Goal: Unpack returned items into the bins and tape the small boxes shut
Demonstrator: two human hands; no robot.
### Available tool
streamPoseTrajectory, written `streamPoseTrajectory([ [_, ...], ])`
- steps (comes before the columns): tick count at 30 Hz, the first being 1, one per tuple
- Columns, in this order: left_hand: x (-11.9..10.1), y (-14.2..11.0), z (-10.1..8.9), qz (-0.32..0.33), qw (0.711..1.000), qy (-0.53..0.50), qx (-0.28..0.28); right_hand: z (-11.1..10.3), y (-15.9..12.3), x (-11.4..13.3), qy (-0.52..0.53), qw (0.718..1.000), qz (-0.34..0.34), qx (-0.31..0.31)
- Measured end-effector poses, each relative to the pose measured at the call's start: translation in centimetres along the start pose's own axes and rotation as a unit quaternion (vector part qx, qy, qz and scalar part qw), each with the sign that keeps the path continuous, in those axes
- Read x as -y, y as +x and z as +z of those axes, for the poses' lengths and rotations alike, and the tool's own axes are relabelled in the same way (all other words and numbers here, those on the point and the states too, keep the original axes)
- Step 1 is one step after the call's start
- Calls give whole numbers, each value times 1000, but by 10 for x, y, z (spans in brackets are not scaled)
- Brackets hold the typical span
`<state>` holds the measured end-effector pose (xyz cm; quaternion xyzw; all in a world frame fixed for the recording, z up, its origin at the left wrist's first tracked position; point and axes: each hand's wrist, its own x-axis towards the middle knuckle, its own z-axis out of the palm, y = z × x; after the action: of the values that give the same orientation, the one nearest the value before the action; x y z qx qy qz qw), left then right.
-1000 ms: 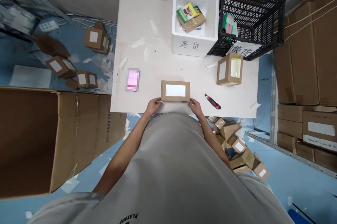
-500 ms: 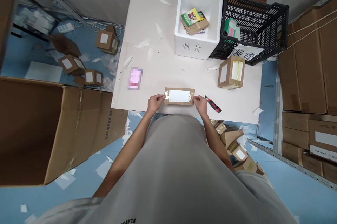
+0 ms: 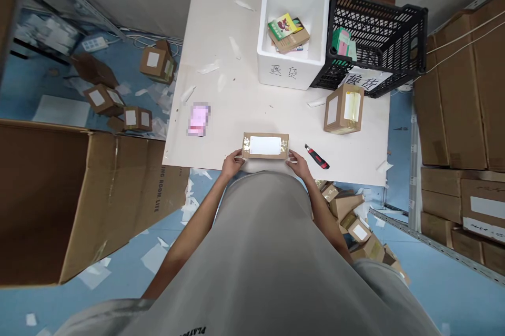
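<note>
A small sealed cardboard box (image 3: pixel 265 145) lies near the table's front edge, with a white label on top and shiny tape at both ends. By its near left corner is my left hand (image 3: pixel 232 162), fingers parted. My right hand (image 3: pixel 299 163) is at the near right corner, its fingers also apart. Both sets of fingertips are close to the box ends; whether they touch is hard to tell. Right of my right hand lies a red and black utility knife (image 3: pixel 317 156).
A taller taped carton (image 3: pixel 342 110) stands on the table's right. Behind it are a white foam bin (image 3: pixel 291 70) holding small packets and a black plastic crate (image 3: pixel 379 44). A blurred pink item (image 3: pixel 199 119) lies left. A large open carton (image 3: pixel 114 178) stands beside the table.
My fingers have come off the taped ends of the box and parted, and both hands have shifted slightly toward me. The whole view has moved a little.
</note>
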<state>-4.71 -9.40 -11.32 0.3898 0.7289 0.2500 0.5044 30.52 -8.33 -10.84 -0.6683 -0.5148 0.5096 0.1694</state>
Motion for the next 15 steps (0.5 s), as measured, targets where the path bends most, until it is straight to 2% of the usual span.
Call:
streamPoseTrajectory([
  [6, -8, 1, 6, 6, 1000, 4, 6, 13, 14, 3, 63, 998, -20, 18],
  [11, -23, -2, -6, 36, 999, -13, 24, -5, 13, 23, 94, 993, -77, 4],
  [15, -37, 2, -13, 73, 997, -33, -17, -19, 18, 49, 20, 994, -100, -41],
])
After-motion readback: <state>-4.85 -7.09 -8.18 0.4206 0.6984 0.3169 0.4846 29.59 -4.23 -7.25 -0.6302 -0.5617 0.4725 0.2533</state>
